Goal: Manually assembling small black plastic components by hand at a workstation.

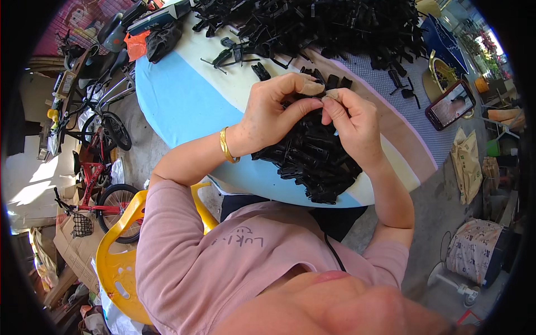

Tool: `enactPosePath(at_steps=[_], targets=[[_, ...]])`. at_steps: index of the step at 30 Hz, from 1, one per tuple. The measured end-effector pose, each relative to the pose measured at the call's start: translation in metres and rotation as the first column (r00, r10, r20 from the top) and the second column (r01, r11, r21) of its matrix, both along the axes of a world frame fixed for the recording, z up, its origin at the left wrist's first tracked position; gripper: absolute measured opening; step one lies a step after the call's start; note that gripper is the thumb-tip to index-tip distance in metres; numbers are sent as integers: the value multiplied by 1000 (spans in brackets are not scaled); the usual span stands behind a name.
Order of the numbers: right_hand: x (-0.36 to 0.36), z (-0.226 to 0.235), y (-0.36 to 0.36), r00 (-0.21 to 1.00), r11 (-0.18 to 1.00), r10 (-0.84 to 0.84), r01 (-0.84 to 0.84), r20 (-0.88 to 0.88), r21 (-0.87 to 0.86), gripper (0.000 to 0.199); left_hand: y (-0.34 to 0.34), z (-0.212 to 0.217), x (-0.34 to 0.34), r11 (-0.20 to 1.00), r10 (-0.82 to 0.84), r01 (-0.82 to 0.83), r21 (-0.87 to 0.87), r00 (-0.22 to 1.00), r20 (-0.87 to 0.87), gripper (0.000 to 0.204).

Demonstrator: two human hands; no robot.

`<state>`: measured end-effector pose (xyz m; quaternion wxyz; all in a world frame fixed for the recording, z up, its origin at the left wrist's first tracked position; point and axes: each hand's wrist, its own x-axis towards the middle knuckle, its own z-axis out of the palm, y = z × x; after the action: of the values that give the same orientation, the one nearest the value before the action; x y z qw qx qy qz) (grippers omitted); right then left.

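My left hand (267, 114) and my right hand (357, 124) meet over the table, with thumbs and index fingertips pinched close together. Tan covers wrap some of the fingertips. Whatever lies between the fingers is small and mostly hidden; a bit of black shows at the tips. Just beyond the fingers are a few black plastic pieces (338, 82). Below both hands, at the near edge, sits a heap of black plastic parts (315, 159). A gold bracelet (225, 146) circles my left wrist.
A large pile of black parts (318, 28) covers the table's far side. The striped tablecloth (184, 92) reaches the rounded edge. At right, a phone (451, 105) leans by a gold basket (444, 72). A yellow chair (120, 251) and bicycles (103, 209) stand left.
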<state>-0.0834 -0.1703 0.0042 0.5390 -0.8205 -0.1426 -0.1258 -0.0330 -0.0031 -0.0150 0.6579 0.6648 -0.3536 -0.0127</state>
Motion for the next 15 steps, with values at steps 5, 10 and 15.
enactPosePath(at_steps=[5, 10, 15], targets=[[2, 1, -6, 986, 994, 64, -48, -153, 103, 11, -2, 3, 1, 984, 101, -151, 95, 910, 403, 19], [12, 11, -40, 899, 952, 305, -299, -316, 66, 11, -1, 11, -1, 976, -19, -42, 213, 962, 274, 37], [15, 10, -53, 959, 990, 87, -52, -270, 135, 12, 4, 4, 48, 957, 148, -174, 232, 981, 124, 50]])
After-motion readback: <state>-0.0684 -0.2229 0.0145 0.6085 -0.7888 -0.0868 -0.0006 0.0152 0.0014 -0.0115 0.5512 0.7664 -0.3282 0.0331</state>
